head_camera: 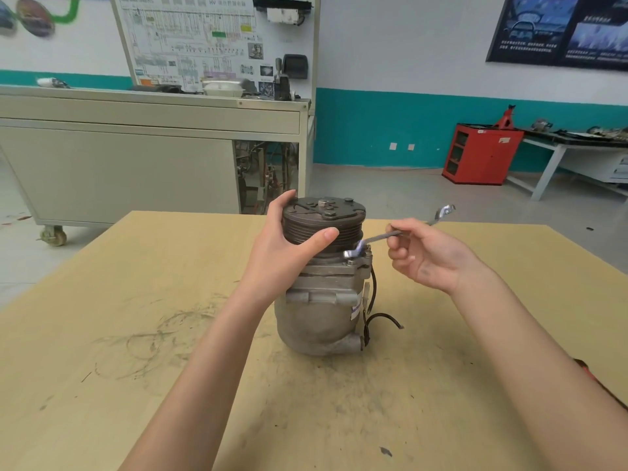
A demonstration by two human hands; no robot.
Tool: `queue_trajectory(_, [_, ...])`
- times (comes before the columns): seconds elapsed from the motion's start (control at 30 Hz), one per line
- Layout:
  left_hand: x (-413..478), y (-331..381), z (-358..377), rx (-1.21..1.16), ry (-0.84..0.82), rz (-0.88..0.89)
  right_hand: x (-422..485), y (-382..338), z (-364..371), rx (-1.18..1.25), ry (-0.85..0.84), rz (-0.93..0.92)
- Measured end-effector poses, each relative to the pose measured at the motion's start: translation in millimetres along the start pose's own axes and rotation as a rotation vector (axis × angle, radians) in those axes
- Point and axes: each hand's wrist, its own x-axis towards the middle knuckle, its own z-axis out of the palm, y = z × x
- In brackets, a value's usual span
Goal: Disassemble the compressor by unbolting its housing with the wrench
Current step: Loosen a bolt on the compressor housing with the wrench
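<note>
Table [102,334]: tan, scuffed board filling the lower frame
Compressor [316,317]: grey, grimy, upright at centre frame; black ribbed pulley [323,215] on top
Left hand [285,246]: reaching in from lower left, thumb and fingers curled round the pulley
Right hand [431,256]: right of centre, palm up, fingers pinching the wrench shaft
Wrench [380,237]: silver, tilted, lower end at a housing bolt just under the pulley

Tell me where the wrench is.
Head view, right of centre: the wrench is held in the right hand, its near end on a bolt atop the compressor housing, just below the pulley the left hand grips.
</note>
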Motion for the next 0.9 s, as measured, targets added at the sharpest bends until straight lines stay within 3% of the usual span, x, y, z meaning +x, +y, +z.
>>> queue_trajectory(0.13, [-0.6,1.1,-0.6,-0.012,0.004,-0.006,3.0,1.1,-0.3,-0.029,0.050,-0.126])
queue_trajectory(0.33, [-0.5,2.2,-0.5,-0.017,-0.008,-0.004,-45.9,10.8,4.8,-0.301,0.109,-0.504])
queue_trajectory(0.47, [-0.1,1.7,-0.8,-0.017,-0.001,-0.002,-62.0,19.9,18.0,-0.416,0.116,-0.615])
queue_trajectory(0.63, [0.5,1.2,-0.7,-0.020,-0.003,0.002,-69.7,30.7,14.5,-0.406,0.086,-0.600])
queue_trajectory(0.9, [0.8,0.5,-0.7,-0.026,-0.005,0.004,-27.7,5.0,-10.1,-0.152,-0.091,-0.324])
